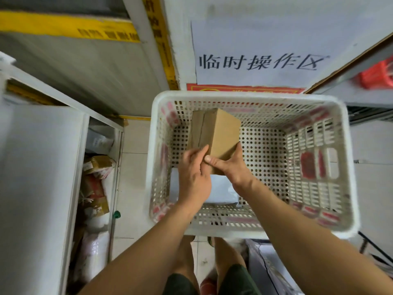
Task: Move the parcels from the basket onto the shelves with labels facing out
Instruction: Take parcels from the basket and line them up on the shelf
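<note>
A brown cardboard parcel (217, 133) is held tilted above the white perforated basket (344, 167). My left hand (194, 175) presses against the parcel's near left face with fingers laid along it. My right hand (228, 165) grips its near lower corner, thumb across the front edge. No label shows on the faces turned to me. A white soft-pack parcel (221, 191) lies on the basket floor under my hands, partly hidden by them.
White shelving (42, 167) stands at the left, its lower level holding several parcels (95, 179). A paper sign (261, 50) hangs on the wall behind the basket. Another shelf with a red object (376, 75) is at the upper right. My legs stand just before the basket.
</note>
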The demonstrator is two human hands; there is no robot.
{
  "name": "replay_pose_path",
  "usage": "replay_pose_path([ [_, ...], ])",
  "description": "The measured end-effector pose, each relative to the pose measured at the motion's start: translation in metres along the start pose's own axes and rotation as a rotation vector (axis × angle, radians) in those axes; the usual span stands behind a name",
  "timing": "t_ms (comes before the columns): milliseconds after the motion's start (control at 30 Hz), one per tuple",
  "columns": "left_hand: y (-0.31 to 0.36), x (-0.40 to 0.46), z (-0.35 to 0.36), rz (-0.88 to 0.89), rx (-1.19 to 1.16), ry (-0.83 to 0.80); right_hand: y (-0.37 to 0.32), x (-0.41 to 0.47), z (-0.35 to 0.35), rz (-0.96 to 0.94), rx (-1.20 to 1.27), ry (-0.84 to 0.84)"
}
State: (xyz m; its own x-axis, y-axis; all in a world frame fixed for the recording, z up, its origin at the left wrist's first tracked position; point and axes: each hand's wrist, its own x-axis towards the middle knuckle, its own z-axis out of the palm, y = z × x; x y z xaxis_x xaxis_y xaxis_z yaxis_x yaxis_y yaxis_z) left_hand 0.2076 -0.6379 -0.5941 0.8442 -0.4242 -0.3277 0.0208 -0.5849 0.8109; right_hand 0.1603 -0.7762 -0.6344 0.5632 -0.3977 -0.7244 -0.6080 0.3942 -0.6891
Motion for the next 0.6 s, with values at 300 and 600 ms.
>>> replay_pose_path([
  [300,0.036,-0.031,-0.061,-0.149,-0.058,0.125,-0.045,-0.075,-0.032,0.078,0.206,-0.26],
  [600,0.069,-0.04,-0.101,-0.293,-0.69,-0.278,-0.072,-0.132,-0.054,0.125,0.578,-0.564],
])
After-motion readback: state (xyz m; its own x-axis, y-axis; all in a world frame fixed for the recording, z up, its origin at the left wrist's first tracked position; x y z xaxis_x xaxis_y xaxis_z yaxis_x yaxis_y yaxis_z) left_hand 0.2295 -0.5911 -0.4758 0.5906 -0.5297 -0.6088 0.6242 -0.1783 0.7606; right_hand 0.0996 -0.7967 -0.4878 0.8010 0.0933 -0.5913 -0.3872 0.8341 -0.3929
